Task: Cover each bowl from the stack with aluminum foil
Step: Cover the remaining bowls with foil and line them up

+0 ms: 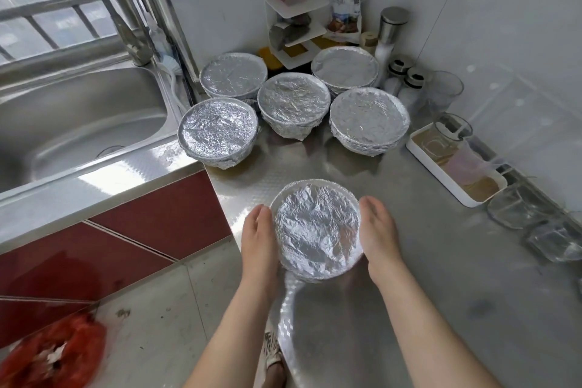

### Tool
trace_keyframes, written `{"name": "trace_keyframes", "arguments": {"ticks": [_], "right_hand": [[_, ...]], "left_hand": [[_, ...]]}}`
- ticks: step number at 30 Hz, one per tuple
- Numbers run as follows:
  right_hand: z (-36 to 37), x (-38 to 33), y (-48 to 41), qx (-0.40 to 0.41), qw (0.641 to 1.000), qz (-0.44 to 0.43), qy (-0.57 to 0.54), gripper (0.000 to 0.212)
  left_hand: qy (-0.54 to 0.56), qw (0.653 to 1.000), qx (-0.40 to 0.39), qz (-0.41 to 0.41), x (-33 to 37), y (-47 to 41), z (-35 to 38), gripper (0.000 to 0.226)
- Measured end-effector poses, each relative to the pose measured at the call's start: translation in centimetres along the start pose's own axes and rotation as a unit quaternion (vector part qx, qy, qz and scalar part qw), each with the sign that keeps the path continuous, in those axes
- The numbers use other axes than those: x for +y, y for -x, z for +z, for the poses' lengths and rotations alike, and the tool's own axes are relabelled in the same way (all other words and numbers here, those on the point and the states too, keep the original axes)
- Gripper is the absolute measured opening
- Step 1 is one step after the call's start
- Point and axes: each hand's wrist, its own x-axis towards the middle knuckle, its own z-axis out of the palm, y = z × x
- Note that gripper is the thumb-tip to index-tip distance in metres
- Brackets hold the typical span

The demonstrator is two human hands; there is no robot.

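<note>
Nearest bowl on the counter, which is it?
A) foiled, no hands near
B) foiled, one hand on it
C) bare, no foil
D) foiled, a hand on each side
D: foil covers the top of the bowl, with the left hand against its left side and the right hand against its right.

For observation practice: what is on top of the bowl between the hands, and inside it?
Crinkled aluminum foil covers its top and wraps over the rim. The foil hides whatever is inside.
</note>
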Motion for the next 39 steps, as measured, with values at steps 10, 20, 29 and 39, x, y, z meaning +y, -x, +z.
{"name": "trace_keyframes", "arguments": {"ticks": [10,20,29,39], "right_hand": [[4.4,-3.8,-4.8,-0.044,0.998,0.001,-0.038,0.021],[4.4,-5.4,-10.1,0.061,0.957,0.183,-0.218,0.024],[1.8,-6.0,-13.8,0.087,0.965,0.187,-0.164,0.028],[0.6,-6.3,-15.1,0.071,0.986,0.138,-0.059,0.034]], "left_hand": [[0.079,0.996,-0.001,-0.043,3.1,-5.6,2.4,0.029],[0.09,0.993,0.043,-0.063,3.2,-9.8,3.4,0.042],[0.084,0.991,0.094,-0.042,3.1,-9.7,5.0,0.045],[0.07,0.991,0.102,-0.056,3.7,-11.3,0.8,0.068]]}}
